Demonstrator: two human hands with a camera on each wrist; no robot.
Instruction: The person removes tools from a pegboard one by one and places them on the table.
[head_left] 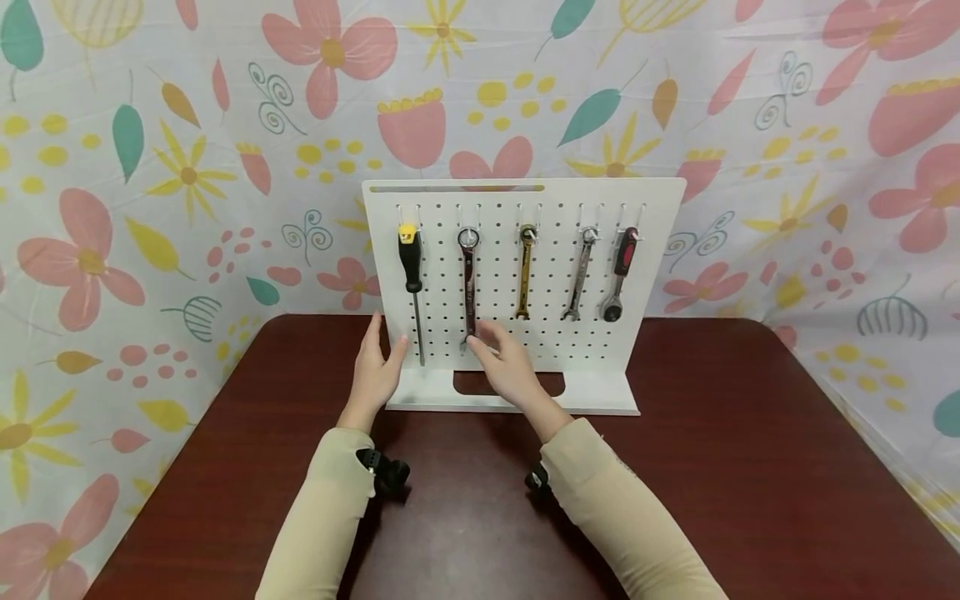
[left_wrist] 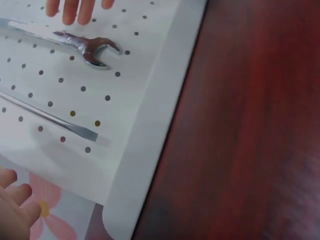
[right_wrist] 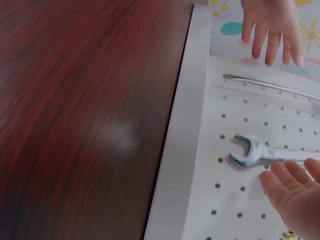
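A white pegboard (head_left: pixel 558 283) stands upright with tools hung in a row. At its left edge is my left hand (head_left: pixel 377 371), fingers straight and thumb spread, beside the shaft of a black and yellow screwdriver (head_left: pixel 409 258). My right hand (head_left: pixel 510 367) reaches to the lower end of a silver combination wrench (head_left: pixel 469 283). The right wrist view shows those right-hand fingers (right_wrist: pixel 285 182) loosely extended alongside the wrench (right_wrist: pixel 252 150), not wrapped round it; whether they touch it is unclear. The screwdriver's flat tip (left_wrist: pixel 89 134) hangs free in the left wrist view.
Further right on the board hang a gold-toned wrench (head_left: pixel 526 271), another silver wrench (head_left: pixel 581 275) and a ratchet (head_left: pixel 621 275) with a red and black handle. The base has a cut-out slot and rests on a dark red-brown table (head_left: pixel 720 467). A floral cloth (head_left: pixel 225 167) hangs behind.
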